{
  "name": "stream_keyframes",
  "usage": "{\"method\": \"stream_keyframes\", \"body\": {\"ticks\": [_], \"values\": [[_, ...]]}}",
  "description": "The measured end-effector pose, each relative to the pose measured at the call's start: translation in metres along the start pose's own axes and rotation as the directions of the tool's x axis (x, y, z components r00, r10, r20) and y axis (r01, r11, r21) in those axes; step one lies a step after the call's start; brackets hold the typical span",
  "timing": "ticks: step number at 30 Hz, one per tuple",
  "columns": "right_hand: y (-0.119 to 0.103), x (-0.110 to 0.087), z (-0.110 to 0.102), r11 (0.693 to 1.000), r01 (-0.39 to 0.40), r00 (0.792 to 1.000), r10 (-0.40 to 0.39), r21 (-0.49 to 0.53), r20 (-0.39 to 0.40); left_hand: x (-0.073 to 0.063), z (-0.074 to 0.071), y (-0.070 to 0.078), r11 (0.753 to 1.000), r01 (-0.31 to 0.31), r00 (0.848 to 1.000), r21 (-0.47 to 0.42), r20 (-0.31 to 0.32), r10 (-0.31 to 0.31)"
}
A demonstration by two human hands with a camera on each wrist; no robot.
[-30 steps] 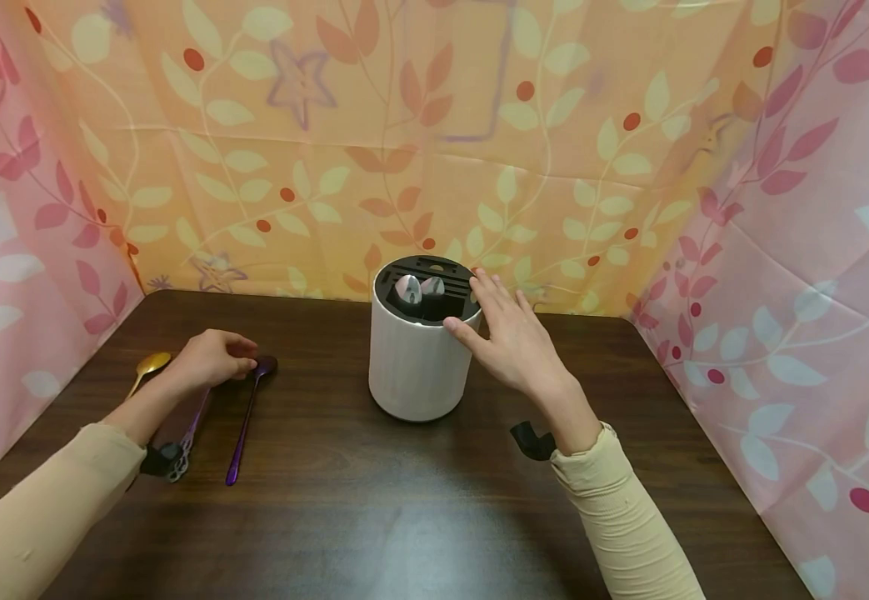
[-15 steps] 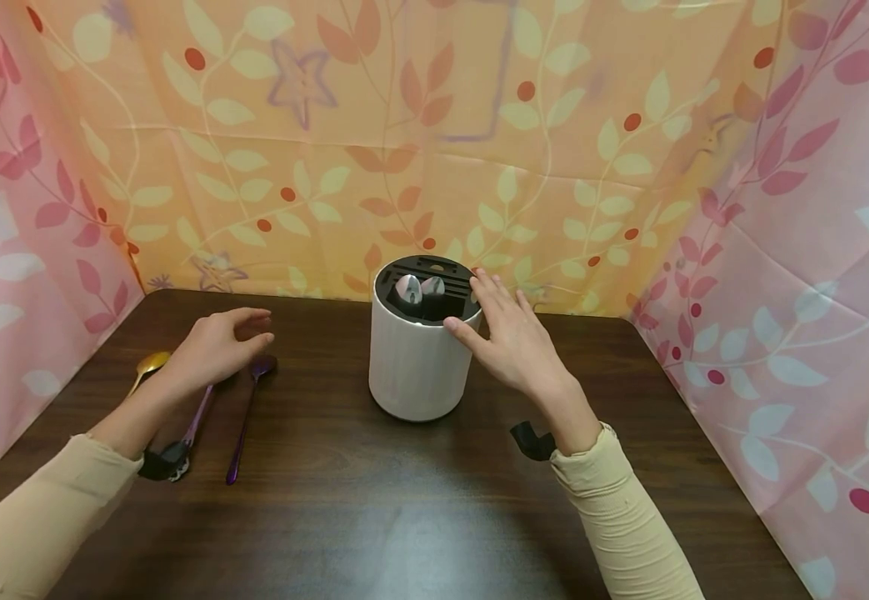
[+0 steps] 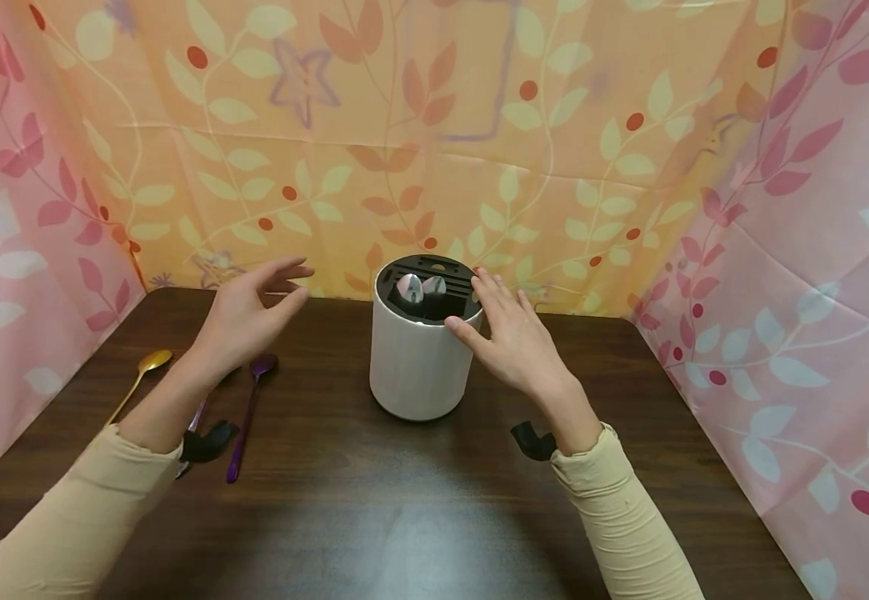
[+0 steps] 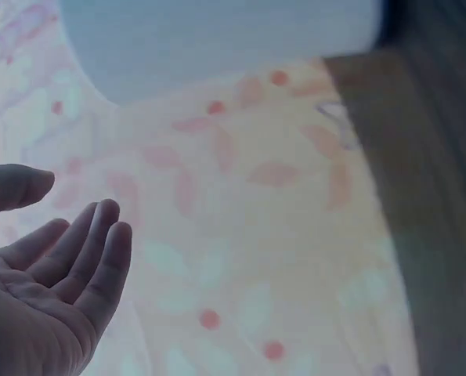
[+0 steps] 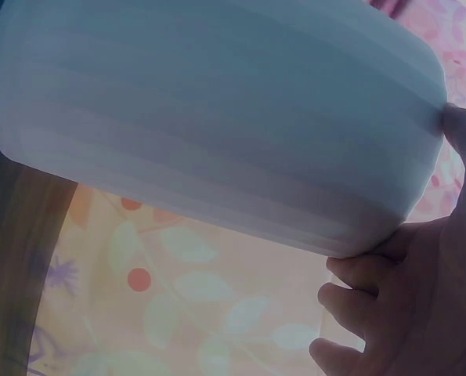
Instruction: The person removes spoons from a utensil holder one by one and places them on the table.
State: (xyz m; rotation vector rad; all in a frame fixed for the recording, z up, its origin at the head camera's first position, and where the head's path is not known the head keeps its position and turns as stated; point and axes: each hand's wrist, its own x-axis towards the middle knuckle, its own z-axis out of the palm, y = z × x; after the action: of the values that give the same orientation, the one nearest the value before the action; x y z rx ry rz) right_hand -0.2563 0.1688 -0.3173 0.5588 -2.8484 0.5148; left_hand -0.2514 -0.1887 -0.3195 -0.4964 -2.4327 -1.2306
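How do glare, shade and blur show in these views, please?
Head view: a pale glare lies on the table; left wrist: the leafy cloth looks washed out and soft, the left hand shaded; right wrist: the white holder looks dim and bluish, the right hand dark.

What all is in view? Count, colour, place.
table: 1, dark brown, centre
holder: 1, white with black top, on table
utensil ends: 2, silver, in holder's top
gold spoon: 1, gold, table's left
purple spoon: 1, purple, right of gold spoon
partly hidden utensil: 1, purplish, between those spoons
back curtain: 1, orange-yellow, behind table
side curtains: 2, pink, left and right
wrist devices: 2, black, at wrists
sleeves: 2, cream, both forearms
left hand: 1, bare, left of holder
right hand: 1, bare, touching holder's rim
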Motion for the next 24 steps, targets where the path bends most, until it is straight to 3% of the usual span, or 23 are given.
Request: {"method": "stream_keyframes", "body": {"ticks": [5, 12, 18, 24], "values": [[0.0, 0.0, 0.0, 1.0, 0.0, 1.0, 0.0, 0.001, -0.001, 0.013, 0.013, 0.024, 0.993, -0.094, 0.995, -0.077, -0.047, 0.091], [0.001, 0.0, 0.0, 1.0, 0.003, 1.0, -0.003, 0.0, -0.001, 0.033, 0.034, 0.05, 0.969, -0.24, 0.97, -0.058, -0.048, 0.238], [0.001, 0.001, -0.001, 1.0, 0.007, 1.0, -0.007, -0.001, -0.003, 0.05, 0.05, 0.064, 0.956, -0.292, 0.956, 0.005, 0.043, 0.291], [0.002, 0.001, 0.0, 1.0, 0.007, 1.0, -0.007, 0.001, -0.001, 0.065, 0.059, 0.066, 0.967, -0.249, 0.953, 0.052, 0.194, 0.234]]}}
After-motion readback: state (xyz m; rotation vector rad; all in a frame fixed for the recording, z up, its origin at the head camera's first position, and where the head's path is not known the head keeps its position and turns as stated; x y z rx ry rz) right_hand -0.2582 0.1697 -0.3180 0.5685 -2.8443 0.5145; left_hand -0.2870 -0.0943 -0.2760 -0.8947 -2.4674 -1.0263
